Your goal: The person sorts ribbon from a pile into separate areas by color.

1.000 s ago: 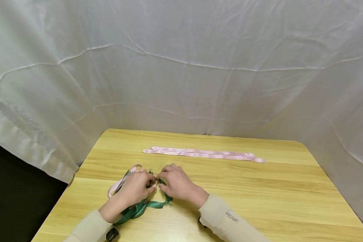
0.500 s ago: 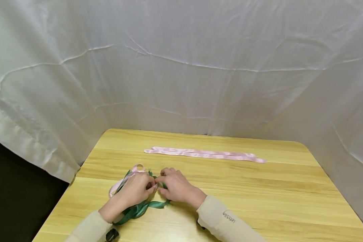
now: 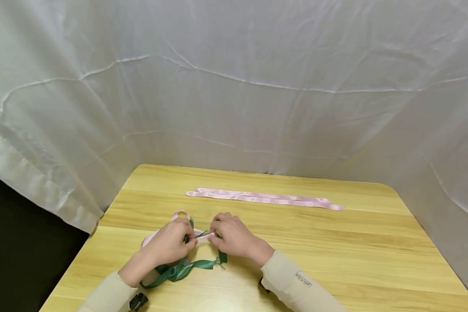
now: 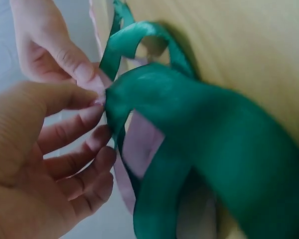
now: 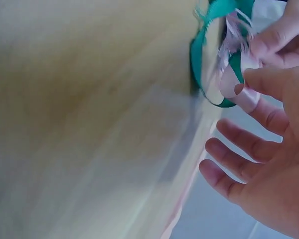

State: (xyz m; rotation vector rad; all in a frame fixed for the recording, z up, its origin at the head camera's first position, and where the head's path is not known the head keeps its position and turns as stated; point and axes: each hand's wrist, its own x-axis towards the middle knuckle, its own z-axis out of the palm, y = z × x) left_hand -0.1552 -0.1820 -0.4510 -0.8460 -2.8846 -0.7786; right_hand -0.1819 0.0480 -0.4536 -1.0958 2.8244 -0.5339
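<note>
My left hand (image 3: 167, 245) pinches pink and green ribbon between thumb and forefinger at the left of the table. Close beside it, my right hand (image 3: 234, 236) pinches a pink ribbon (image 3: 204, 237), which runs as a short taut stretch between the two hands. Green ribbon (image 3: 179, 271) lies in twisted loops under and in front of my left hand, and a wide green loop (image 4: 154, 94) hides part of the bundle in the left wrist view. Frayed pale threads (image 5: 233, 37) and a green strand (image 5: 197, 59) hang near the right fingertips in the right wrist view.
Two flat pink ribbons (image 3: 257, 198) lie side by side toward the back of the wooden table (image 3: 335, 251). A pink loop (image 3: 179, 214) sticks out behind my left hand. White cloth (image 3: 234, 108) hangs behind and around the table.
The hands were nearly together and have drawn slightly apart, the right one moving right and the left one left. More pink ribbon shows stretched between them. The flat ribbons have stayed put.
</note>
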